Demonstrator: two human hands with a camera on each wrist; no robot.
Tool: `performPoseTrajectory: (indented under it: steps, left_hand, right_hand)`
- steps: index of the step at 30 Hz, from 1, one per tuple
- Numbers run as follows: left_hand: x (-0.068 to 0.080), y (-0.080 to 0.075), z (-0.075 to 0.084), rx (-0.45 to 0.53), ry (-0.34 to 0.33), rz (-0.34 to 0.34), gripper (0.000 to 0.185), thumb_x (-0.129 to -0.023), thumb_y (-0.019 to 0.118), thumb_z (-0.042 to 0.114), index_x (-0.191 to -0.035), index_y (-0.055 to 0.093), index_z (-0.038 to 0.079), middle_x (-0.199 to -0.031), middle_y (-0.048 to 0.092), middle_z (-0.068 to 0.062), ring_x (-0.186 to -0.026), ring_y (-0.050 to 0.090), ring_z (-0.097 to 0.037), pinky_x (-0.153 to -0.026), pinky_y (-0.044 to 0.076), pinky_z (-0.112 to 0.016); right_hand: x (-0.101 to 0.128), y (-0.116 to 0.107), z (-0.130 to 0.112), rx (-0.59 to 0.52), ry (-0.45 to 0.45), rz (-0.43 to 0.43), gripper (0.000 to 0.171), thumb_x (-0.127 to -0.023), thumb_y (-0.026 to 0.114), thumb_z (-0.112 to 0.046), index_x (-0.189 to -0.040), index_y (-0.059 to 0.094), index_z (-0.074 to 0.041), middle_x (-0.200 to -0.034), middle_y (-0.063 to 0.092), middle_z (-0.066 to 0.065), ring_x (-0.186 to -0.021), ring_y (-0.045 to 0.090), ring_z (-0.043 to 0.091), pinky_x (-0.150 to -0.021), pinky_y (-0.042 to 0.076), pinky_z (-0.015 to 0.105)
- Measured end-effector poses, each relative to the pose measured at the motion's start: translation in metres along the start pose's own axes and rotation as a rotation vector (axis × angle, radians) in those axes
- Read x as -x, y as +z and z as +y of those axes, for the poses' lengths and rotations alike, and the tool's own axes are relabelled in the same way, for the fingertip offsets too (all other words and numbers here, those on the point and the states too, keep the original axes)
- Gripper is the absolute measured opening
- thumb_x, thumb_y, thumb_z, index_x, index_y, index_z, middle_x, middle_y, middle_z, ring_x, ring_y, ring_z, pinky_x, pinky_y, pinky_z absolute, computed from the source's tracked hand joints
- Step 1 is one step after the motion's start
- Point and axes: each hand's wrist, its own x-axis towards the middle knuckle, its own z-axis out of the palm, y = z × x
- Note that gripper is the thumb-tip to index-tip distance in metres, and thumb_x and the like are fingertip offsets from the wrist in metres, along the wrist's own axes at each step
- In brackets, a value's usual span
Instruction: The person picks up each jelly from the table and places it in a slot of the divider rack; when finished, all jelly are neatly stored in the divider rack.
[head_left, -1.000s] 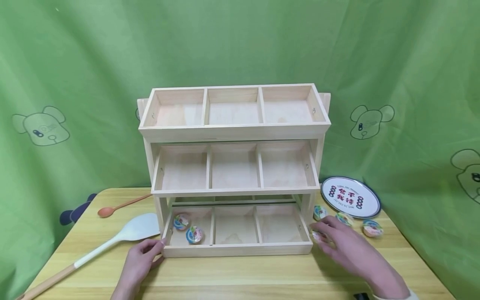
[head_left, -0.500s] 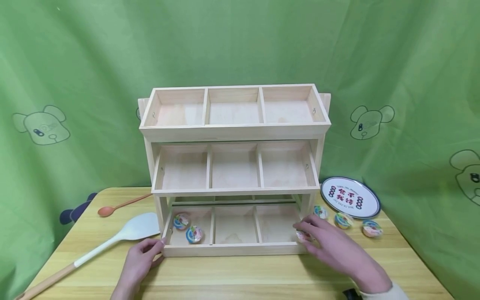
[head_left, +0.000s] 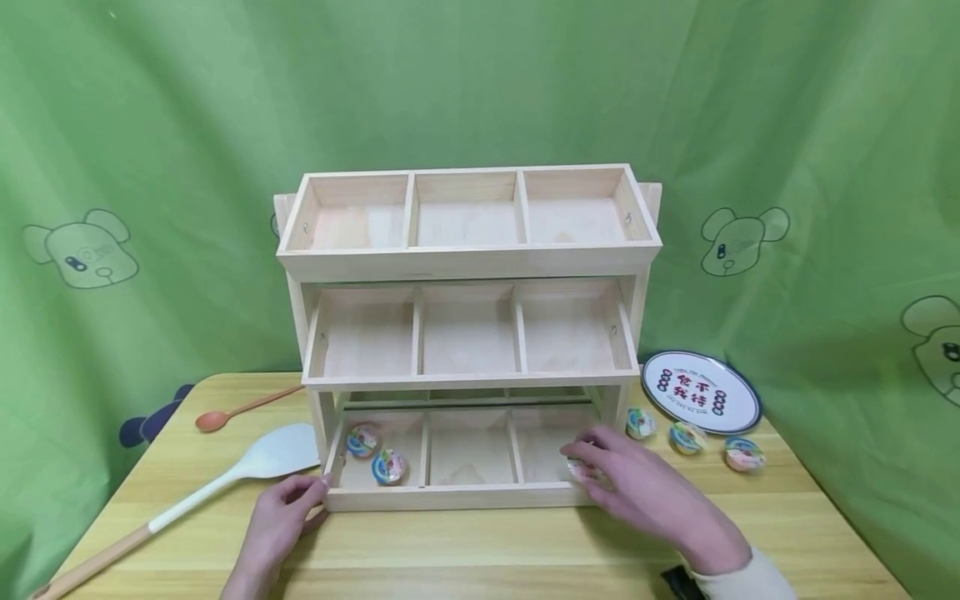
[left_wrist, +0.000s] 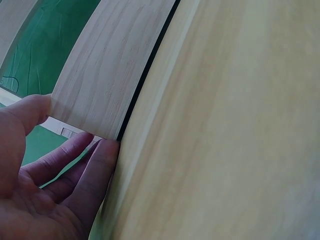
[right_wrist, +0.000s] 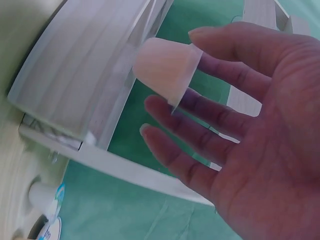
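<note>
Left hand (head_left: 273,525) low at left front corner of the bottom tray (head_left: 450,500), thumb tip at the upper corner, other fingers (left_wrist: 95,175) lightly bent against the end; small gap, tray corner in grip. Two cups (head_left: 388,467) sit in the left compartment. Right hand (head_left: 645,487) reaches in from the right, palm toward the tray, over the right compartment near its front edge. Thumb and nearest fingers pinch one small cup (right_wrist: 162,67), rest spread loosely. Three more cups (head_left: 687,438) on the desk (head_left: 465,558) near the plate (head_left: 701,393).

Vs 1 s ago: left hand same spot, tray cups unchanged; right hand plus its cup shifted left from beyond the tray's right end.
</note>
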Motion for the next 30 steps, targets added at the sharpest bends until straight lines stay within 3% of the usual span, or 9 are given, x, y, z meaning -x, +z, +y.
performPoseTrajectory:
  steps: [8,17,30]
  left_hand:
    - [0.0,0.0,0.0,0.001,-0.003,0.004,0.045,-0.08,0.067,0.031,-0.103,0.059,-0.006,-0.101,0.054,-0.015,-0.092,0.054,-0.021,-0.077,0.054,-0.027]
    - [-0.001,0.0,0.0,-0.002,-0.006,0.003,0.047,-0.079,0.068,0.033,-0.103,0.059,-0.007,-0.1,0.054,-0.015,-0.091,0.054,-0.021,-0.077,0.054,-0.027]
    - [-0.002,0.0,-0.001,0.0,-0.003,0.007,0.051,-0.076,0.069,0.037,-0.103,0.059,-0.006,-0.099,0.055,-0.014,-0.09,0.054,-0.02,-0.076,0.054,-0.027]
  right_hand:
    - [-0.011,0.007,-0.005,0.013,-0.023,-0.012,0.039,-0.075,0.069,-0.015,-0.113,0.06,-0.011,-0.098,0.05,-0.008,-0.08,0.05,0.0,-0.07,0.051,0.018]
    - [-0.021,0.011,-0.012,0.003,0.01,-0.031,0.035,-0.079,0.067,-0.021,-0.112,0.06,-0.016,-0.098,0.049,-0.011,-0.082,0.049,0.001,-0.071,0.05,0.018]
    - [-0.042,0.016,-0.029,-0.032,-0.057,-0.035,0.036,-0.08,0.065,-0.02,-0.115,0.059,-0.013,-0.1,0.051,-0.007,-0.076,0.051,0.003,-0.064,0.049,0.013]
